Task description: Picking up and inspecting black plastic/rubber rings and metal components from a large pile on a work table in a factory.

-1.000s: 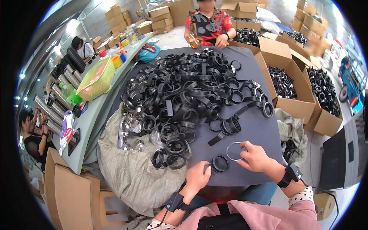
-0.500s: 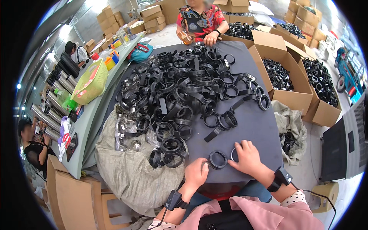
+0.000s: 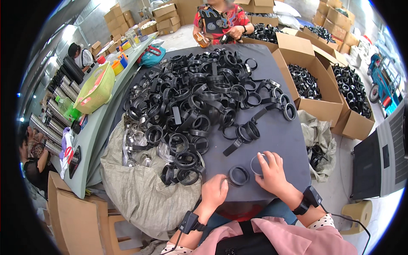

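Note:
On the near part of the dark-covered table, a black ring lies with its round opening facing up. My left hand is closed at the ring's left edge, its fingers curled and thumb against the ring; what lies inside the palm is hidden. To the right, my right hand pinches a thin, clear, pale-rimmed disc between thumb and fingers, held tilted just above the tabletop. Farther up, a few black rings with flat straps lie apart from the large heap of similar black rings.
A woven sack hangs over the table's left front edge. Cardboard boxes of black parts stand at right. A side table bears a yellow-green basket. Across the table, a person in a patterned red top holds parts.
My right hand has tilted the clear disc up, so more of it shows. My left hand stays at the black ring. The person opposite now has a dark part in hand.

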Demonstrator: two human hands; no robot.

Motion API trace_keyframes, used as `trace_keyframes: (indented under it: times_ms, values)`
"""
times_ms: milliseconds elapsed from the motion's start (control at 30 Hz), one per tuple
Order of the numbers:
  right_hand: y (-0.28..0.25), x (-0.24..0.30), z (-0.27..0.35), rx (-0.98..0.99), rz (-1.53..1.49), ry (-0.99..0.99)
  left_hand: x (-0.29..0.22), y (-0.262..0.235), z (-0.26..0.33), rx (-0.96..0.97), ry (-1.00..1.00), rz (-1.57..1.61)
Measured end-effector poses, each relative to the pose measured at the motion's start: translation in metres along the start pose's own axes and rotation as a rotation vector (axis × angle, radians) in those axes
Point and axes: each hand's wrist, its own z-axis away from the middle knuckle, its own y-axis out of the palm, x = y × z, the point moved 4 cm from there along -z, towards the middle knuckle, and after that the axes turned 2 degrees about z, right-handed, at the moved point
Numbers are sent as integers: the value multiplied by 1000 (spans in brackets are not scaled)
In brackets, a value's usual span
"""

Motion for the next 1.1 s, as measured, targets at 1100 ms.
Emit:
trace_keyframes:
  times_ms: [1100]
  values:
    - [41,46,-25,270,-387,-344,4,3,2,101,23,-33]
